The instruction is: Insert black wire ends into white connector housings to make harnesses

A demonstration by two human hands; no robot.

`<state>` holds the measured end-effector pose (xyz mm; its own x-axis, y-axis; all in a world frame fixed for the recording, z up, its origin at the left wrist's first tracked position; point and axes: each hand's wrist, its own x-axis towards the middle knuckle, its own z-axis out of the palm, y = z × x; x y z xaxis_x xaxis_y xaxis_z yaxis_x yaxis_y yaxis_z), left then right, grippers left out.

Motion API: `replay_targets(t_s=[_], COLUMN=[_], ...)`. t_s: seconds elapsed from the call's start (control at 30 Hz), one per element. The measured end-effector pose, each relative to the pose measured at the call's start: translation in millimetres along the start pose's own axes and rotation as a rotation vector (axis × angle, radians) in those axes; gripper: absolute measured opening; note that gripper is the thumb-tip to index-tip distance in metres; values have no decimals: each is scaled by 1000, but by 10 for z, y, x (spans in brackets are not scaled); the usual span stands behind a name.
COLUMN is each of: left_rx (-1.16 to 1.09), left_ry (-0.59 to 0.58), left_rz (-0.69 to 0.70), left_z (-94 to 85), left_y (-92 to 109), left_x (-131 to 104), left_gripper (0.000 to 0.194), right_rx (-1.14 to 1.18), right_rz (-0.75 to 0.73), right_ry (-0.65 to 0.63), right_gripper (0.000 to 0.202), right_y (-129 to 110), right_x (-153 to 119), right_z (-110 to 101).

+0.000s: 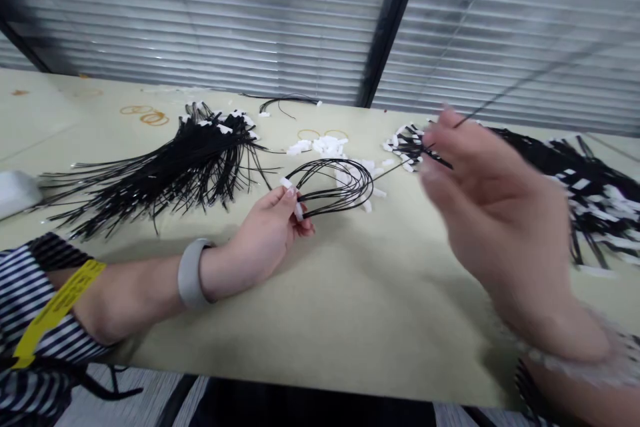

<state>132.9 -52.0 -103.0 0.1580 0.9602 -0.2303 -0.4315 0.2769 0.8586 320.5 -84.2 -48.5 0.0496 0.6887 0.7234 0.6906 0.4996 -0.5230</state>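
Note:
My left hand (263, 230) pinches the white connectors of a looped wire harness (363, 180) just above the table. Its thin black wires bow out to the right of my fingers. Raised on the right, my right hand (510, 233) is smeared by motion, with thumb and fingertips closed on a single black wire (483, 108). One end of this wire trails up and right in a blur; the other runs down towards the loop. Whether it joins the harness I cannot tell. Several loose white connectors (327, 145) lie behind the loop.
A heap of black wires (165, 160) with white connectors lies at the left. More wire bundles (605, 193) lie at the right, partly behind my right hand. Rubber bands (154, 118) and a few wires (287, 100) rest near the window blinds (225, 27). A white object (17, 192) sits far left.

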Motion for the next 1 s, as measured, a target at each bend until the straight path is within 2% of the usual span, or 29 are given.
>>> replay_targets(t_s=[0.1,0.17,0.23,0.3,0.37,0.43,0.6,0.87,1.0], left_rx=[75,178,303,411,476,510,558,623,635], left_ry=[-68,-163,-254,-319,-353,-376,-422,-443,-465], left_rz=[25,57,86,95,107,123,182,187,190], left_z=[-27,-56,-87,-111,-121,-120,-107,-110,-112], left_y=[-32,-54,-69,-74,-69,-61,-44,-35,-34], left_x=[-9,-28,-54,-84,-111,-135,-169,-180,-191], left_gripper=[20,19,19,20,20,21,20,21,21], right_rx=[375,449,434,307,118,-36,-147,-218,-189], right_rz=[146,226,229,151,70,13,-72,-50,-62], right_ry=[318,375,247,-21,-292,-439,-525,-652,-648], right_gripper=[19,18,20,20,8,7,13,16,16], right_y=[-159,-215,-208,-168,-137,-132,-151,-126,-119], right_x=[52,75,70,39,-2,-40,-92,-97,-99], right_z=[-15,-37,-51,-43,-15,22,86,117,105])
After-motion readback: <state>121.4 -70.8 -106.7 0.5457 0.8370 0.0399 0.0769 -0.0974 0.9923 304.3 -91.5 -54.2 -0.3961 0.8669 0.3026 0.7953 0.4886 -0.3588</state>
